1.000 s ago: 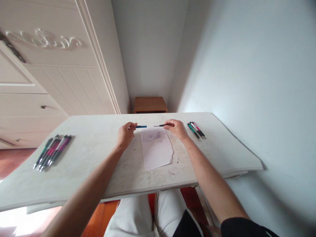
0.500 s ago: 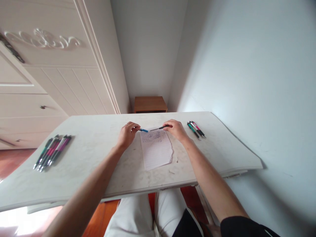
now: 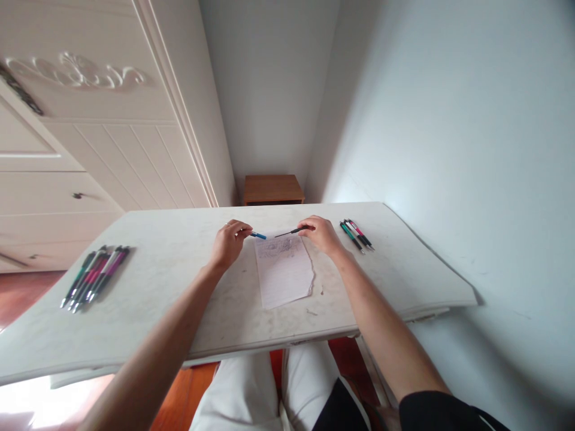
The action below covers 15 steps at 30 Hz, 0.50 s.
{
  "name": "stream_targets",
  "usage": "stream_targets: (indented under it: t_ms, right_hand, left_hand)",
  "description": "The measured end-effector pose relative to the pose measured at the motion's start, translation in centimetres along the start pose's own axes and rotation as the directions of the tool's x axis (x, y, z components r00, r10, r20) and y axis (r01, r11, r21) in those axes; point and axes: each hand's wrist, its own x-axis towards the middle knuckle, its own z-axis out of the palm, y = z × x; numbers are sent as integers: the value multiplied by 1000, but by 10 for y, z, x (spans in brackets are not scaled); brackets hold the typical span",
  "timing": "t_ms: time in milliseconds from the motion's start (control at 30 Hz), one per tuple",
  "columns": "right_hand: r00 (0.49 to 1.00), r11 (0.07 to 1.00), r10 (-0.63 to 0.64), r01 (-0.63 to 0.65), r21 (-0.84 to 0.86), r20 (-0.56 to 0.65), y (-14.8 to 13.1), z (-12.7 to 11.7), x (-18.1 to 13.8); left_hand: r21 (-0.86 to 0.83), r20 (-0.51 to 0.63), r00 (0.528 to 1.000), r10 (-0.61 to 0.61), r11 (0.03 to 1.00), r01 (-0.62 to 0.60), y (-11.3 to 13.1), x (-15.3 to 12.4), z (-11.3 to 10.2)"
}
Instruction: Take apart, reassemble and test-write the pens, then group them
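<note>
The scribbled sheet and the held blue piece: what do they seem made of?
The sheet: thin, matte paper, judging by its ragged right edge. The blue piece: probably plastic, from its even colour; too small to tell its finish.

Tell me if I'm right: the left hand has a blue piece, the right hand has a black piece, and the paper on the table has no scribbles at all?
Not quite: the paper does have scribbles, near its far end, as the head view shows. The left hand does hold the blue piece, and the right hand the black piece.
</note>
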Motion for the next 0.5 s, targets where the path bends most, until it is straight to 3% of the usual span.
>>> stream_targets:
  t_ms: [500]
  right_hand:
    - [1000, 1000, -7, 7, 6, 7, 0, -13, 0]
  left_hand:
    - [21, 16, 996, -86, 996, 86, -2, 1, -1]
